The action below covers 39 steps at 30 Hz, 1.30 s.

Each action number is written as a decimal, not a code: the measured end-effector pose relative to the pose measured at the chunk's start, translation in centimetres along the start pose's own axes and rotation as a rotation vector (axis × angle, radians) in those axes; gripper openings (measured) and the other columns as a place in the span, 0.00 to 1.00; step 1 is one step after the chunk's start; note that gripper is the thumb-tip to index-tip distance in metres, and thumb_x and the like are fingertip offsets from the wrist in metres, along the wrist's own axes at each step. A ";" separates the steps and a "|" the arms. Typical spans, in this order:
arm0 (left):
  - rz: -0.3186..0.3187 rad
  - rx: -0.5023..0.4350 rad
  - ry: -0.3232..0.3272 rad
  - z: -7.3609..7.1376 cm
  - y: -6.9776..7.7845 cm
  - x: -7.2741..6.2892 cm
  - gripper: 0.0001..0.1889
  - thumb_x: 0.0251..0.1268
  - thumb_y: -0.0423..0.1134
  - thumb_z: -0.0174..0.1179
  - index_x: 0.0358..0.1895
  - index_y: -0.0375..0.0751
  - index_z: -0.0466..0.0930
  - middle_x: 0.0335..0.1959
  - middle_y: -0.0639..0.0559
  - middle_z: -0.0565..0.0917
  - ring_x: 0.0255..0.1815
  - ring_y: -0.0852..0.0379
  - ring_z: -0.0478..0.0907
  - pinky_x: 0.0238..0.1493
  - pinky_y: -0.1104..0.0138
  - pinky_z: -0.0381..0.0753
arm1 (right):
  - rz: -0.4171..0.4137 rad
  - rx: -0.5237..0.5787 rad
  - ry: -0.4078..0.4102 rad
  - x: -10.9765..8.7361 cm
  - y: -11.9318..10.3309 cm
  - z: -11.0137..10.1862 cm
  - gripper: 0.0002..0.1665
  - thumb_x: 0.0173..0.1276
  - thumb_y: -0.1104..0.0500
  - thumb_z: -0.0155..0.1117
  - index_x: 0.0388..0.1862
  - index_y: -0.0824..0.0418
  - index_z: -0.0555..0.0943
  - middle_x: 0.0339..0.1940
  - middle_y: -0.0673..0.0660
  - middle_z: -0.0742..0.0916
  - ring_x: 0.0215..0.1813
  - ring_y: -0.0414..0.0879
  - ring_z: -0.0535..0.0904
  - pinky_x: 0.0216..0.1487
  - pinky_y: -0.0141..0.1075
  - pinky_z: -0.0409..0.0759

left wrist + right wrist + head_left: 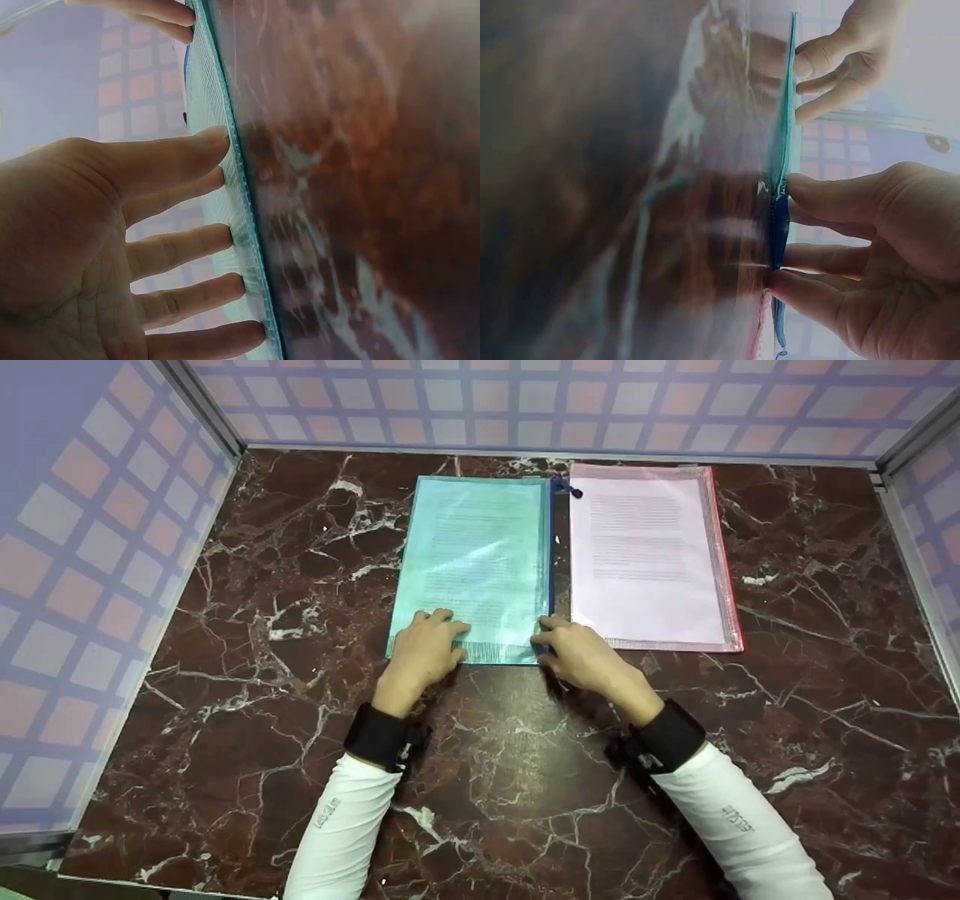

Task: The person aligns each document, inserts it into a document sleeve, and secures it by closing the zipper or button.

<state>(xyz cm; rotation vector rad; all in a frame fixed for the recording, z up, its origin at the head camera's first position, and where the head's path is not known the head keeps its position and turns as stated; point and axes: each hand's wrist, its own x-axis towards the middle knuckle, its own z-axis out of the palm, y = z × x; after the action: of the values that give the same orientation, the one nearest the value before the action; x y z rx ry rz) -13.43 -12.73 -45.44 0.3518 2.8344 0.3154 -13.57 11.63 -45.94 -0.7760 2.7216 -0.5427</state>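
A teal zip document pouch with printed paper inside lies flat on the table, its blue zip edge along the right side. My left hand rests on its lower left part with fingers spread; the left wrist view shows the thumb and fingertips touching the pouch. At the lower right corner my right hand touches the pouch and its zip edge with fairly straight fingers, as the right wrist view shows too. Just right of it lies a clear pink pouch with a red zip edge, also holding printed paper.
The dark red marble-patterned table carries both pouches. A dark blue zip pull lies between their top corners. Checkered panels stand along the back and sides.
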 end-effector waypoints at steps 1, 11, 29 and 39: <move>-0.001 -0.003 0.002 0.0 -0.2 0.1 0.23 0.69 0.47 0.61 0.66 0.53 0.77 0.73 0.44 0.71 0.69 0.37 0.70 0.54 0.44 0.83 | -0.001 -0.003 0.000 0.2 -0.1 0.0 0.21 0.69 0.61 0.63 0.60 0.66 0.81 0.71 0.71 0.74 0.66 0.68 0.76 0.70 0.55 0.73; -0.026 -0.008 -0.018 -0.6 -1.7 0.5 0.22 0.71 0.49 0.60 0.66 0.53 0.76 0.74 0.44 0.69 0.70 0.36 0.68 0.55 0.43 0.82 | 0.000 -0.017 -0.004 2.0 -1.0 0.3 0.20 0.69 0.63 0.62 0.59 0.66 0.81 0.71 0.70 0.74 0.66 0.68 0.76 0.69 0.54 0.75; -0.073 -0.079 -0.022 -1.5 -4.1 0.9 0.21 0.72 0.48 0.58 0.65 0.51 0.77 0.75 0.44 0.67 0.72 0.35 0.65 0.60 0.41 0.77 | -0.030 -0.053 0.006 4.2 -2.5 0.7 0.09 0.70 0.62 0.60 0.43 0.64 0.84 0.68 0.68 0.78 0.58 0.66 0.82 0.61 0.54 0.82; -0.069 -0.085 -0.030 -1.6 -4.2 1.2 0.22 0.72 0.50 0.57 0.66 0.50 0.76 0.76 0.43 0.66 0.74 0.34 0.63 0.63 0.39 0.75 | 0.029 0.008 -0.051 4.4 -1.9 0.2 0.19 0.71 0.57 0.62 0.59 0.58 0.82 0.76 0.65 0.70 0.69 0.67 0.74 0.71 0.56 0.72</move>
<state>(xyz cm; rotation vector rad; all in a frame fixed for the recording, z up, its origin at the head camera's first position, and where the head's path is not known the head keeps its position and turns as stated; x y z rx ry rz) -15.86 -16.63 -45.27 0.2383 2.7857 0.4113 -16.28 7.66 -45.95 -0.7367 2.6780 -0.5201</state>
